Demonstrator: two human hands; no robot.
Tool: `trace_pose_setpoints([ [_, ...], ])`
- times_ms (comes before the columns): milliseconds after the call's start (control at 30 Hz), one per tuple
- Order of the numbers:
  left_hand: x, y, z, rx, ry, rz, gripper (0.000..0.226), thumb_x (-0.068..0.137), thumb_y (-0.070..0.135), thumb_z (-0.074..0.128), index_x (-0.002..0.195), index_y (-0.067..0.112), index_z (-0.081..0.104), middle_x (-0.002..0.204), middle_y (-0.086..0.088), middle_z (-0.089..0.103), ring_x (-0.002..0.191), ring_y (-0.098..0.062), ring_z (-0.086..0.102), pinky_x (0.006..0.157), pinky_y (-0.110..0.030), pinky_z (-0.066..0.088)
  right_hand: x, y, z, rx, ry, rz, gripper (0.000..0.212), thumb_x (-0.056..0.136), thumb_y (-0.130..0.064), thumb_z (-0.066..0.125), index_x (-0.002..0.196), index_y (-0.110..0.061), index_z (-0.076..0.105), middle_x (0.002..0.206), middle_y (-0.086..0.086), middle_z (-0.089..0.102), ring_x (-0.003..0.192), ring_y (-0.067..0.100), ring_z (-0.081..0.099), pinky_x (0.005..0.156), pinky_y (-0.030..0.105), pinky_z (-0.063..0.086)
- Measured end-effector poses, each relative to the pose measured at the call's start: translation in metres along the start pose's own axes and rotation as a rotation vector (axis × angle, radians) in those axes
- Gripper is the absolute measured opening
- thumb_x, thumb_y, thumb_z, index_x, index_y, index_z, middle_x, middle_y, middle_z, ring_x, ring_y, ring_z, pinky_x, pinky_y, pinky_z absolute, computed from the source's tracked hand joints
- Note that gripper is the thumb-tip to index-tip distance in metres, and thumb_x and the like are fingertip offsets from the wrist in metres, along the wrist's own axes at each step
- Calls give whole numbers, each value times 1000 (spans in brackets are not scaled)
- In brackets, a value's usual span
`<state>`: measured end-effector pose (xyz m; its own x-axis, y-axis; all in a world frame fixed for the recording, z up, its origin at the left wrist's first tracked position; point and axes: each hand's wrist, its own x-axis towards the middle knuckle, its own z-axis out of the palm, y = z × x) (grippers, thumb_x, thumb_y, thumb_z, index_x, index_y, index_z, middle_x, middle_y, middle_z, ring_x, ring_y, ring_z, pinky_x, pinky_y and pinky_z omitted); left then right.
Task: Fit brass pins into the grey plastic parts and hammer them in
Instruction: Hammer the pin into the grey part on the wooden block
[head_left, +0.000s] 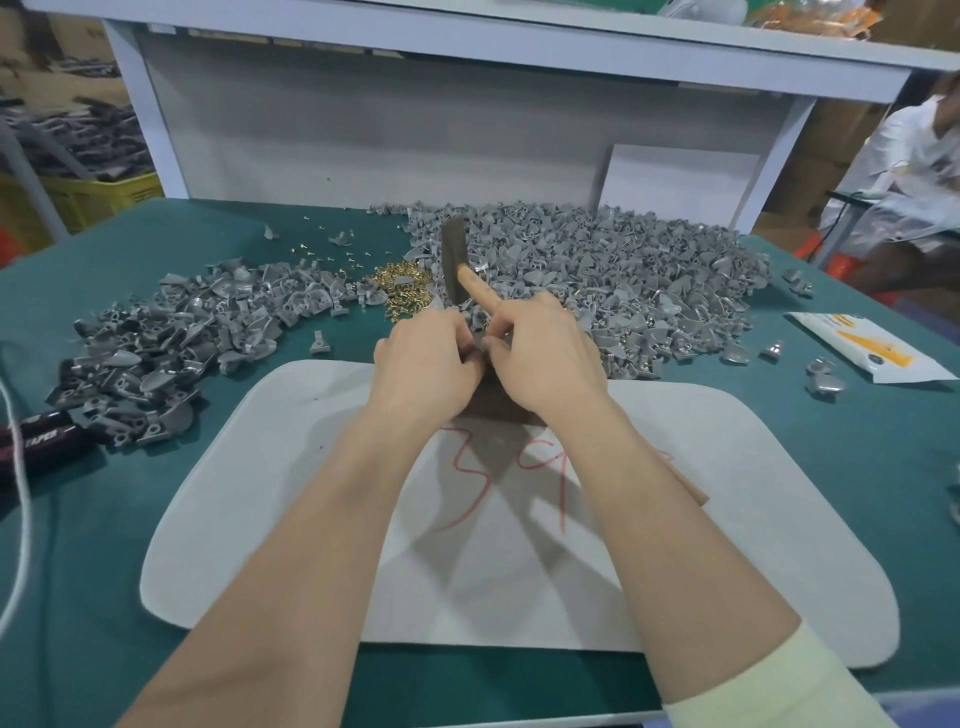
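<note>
Green table (857, 467), grey parts (597, 270) heaped at 12 o'clock: left hand (423, 366) pinches one part (484, 344); right hand (545, 353) grips hammer (453, 254).

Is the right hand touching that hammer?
Touching. The head view shows the right hand gripping the hammer by its handle, which emerges on both sides.

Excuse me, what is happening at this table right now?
A person works at a green table. The left hand and right hand meet over a dark block on the white mat, pinching a small grey part, mostly hidden. The right hand also holds the hammer. Brass pins lie between a big pile and a smaller pile of grey parts.
</note>
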<state>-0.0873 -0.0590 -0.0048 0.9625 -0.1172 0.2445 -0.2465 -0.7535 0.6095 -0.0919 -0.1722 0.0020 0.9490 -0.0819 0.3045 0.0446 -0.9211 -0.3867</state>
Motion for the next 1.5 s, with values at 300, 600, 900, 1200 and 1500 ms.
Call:
trace_pose_setpoints([
  [300,1,0,-1,9,11,-18,9,86,24,62,79,22,56,92,-2,65,99,-30,58,91,-42,46,3,6,-5,109,-38,-17,20,95,-24,52,97,-30,71,107,8,62,93,29,58,77,34,48],
  [600,0,-1,0,4,9,-19,10,86,20,60,77,24,57,94,-1,66,99,-27,59,90,-42,47,2,10,-8,201,22,64,22,91,-19,57,107,-24,72,118,9,64,108,26,58,90,31,46],
  [900,2,-4,0,-8,-21,19,4,87,22,62,87,17,63,102,-8,65,102,-32,58,89,-44,47,1,1,-9,-10,-112,-80,32,93,-17,49,107,-37,70,112,12,56,90,30,59,77,36,46],
  [1200,2,-4,-1,1,-21,31,5,87,22,62,83,21,60,101,-7,66,102,-31,58,88,-44,48,2,3,-14,28,-119,-93,24,93,-19,54,105,-30,71,109,13,54,99,31,57,89,41,47],
  [1500,2,-4,-1,9,-23,40,6,87,21,62,82,21,58,100,-7,65,102,-31,57,89,-45,48,2,4,-14,46,-114,-71,18,92,-21,57,99,-31,70,103,6,46,95,27,54,87,38,45],
])
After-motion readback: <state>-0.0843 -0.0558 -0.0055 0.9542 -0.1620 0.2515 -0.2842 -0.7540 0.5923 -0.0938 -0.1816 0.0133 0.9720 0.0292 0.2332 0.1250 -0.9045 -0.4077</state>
